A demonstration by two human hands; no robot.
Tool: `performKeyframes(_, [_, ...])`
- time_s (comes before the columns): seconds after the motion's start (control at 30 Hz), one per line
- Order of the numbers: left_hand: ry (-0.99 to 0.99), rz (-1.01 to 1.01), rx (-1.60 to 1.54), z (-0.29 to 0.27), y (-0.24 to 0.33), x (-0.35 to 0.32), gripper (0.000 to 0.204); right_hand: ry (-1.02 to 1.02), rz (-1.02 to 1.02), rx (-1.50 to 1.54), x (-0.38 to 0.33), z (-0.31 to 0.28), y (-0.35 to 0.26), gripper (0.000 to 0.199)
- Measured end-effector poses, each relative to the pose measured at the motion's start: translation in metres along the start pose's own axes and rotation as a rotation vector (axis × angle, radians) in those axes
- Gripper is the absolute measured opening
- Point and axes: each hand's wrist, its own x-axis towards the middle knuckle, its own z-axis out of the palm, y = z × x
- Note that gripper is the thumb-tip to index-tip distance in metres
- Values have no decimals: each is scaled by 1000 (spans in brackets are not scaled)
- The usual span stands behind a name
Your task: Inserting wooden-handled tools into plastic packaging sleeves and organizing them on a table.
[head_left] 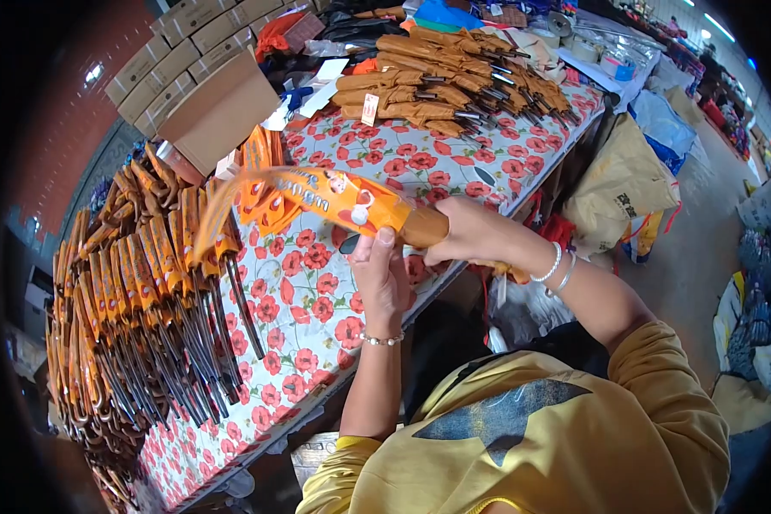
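A folded brown umbrella point(424, 226) is in my right hand point(461, 230), whose fingers are wrapped round it. Over its left end sits a printed orange plastic sleeve point(351, 199), and the loose part of the sleeve bends away to the left, blurred at its tip. My left hand point(380, 272) pinches the sleeve from below, near where the umbrella enters it. More flat orange sleeves point(270, 210) lie on the table just beyond, partly behind the held one. My right hand hides part of the umbrella, and some brown cloth shows below that hand.
A flowered tablecloth point(304, 295) covers the table. Sleeved umbrellas point(150, 274) are heaped at the left; bare brown umbrellas point(437, 86) are piled at the back. Cardboard boxes point(193, 51) stand at the far left. A large tan sack point(621, 176) is beyond the table's right edge.
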Motion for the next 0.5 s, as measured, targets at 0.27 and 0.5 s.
performKeyframes(0.27, [55,93,-66,22,-7,4,40,340,-185,-246,6,5,-1,35])
performKeyframes(0.5, [-77,-28,-199,14,-17,-2,45,-346,66,528,1,-15,17,19])
